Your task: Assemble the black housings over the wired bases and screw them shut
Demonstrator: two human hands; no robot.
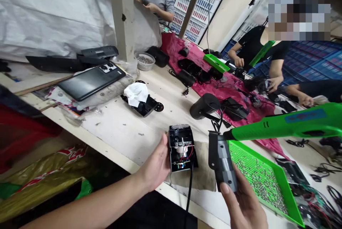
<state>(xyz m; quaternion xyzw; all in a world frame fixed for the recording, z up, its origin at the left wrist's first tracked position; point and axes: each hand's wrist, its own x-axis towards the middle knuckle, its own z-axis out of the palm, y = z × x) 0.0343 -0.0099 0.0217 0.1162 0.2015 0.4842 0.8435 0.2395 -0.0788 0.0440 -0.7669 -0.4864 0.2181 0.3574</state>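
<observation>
Above the worktop's [107, 127] front edge, the left hand [155, 166] grasps an open black housing [175, 140], which contains thin wires [190, 151] and a white part [182, 151] (a cable [189, 189] hangs from it past that edge). The right hand [245, 202] grips a dark grey shell [226, 161] just beside it, by thumb and fingers. Right of this, a perforated green tray [290, 197] holds scattered small metal pieces [264, 182]. Near the worktop's left edge, beside a post [123, 18], a round tub [145, 66] contains similar bits [144, 59]; nearer, white tissue [136, 93] lies on a black casing [145, 108].
</observation>
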